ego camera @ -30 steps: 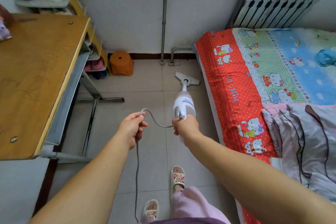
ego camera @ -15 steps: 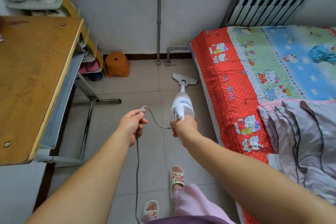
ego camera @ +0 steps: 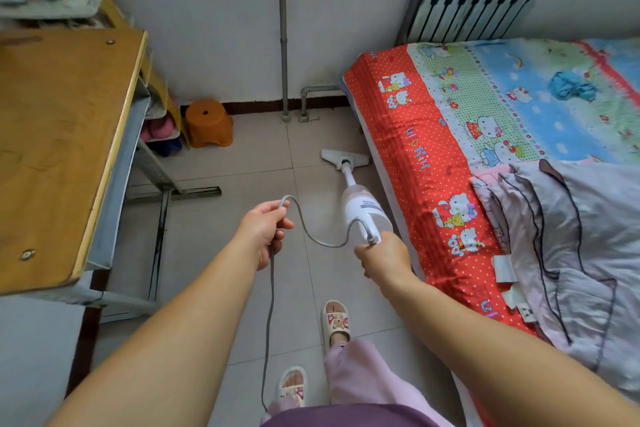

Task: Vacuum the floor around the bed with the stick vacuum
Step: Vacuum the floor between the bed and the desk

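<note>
The white stick vacuum [ego camera: 363, 210] slants down to the tiled floor [ego camera: 214, 253], its flat nozzle [ego camera: 345, 159] resting close to the bed's left side. My right hand [ego camera: 382, 253] is shut on the vacuum's handle. My left hand [ego camera: 265, 229] grips the grey power cord [ego camera: 268, 315], which loops across to the handle and hangs down past my feet. The bed [ego camera: 433, 163] with a red cartoon-print sheet fills the right side.
A wooden desk [ego camera: 59, 135] on a metal frame stands at the left, with a shoe rack [ego camera: 162, 128] behind it. An orange stool [ego camera: 207, 126] sits by the wall. Heating pipes [ego camera: 284, 45] and a radiator [ego camera: 474, 0] line the back wall. A grey quilt [ego camera: 568, 253] lies on the bed.
The view has shifted slightly right and nearer to the bed. The vacuum nozzle stays beside the bed's edge, tilted a little more toward it. Both hands keep their grips.
</note>
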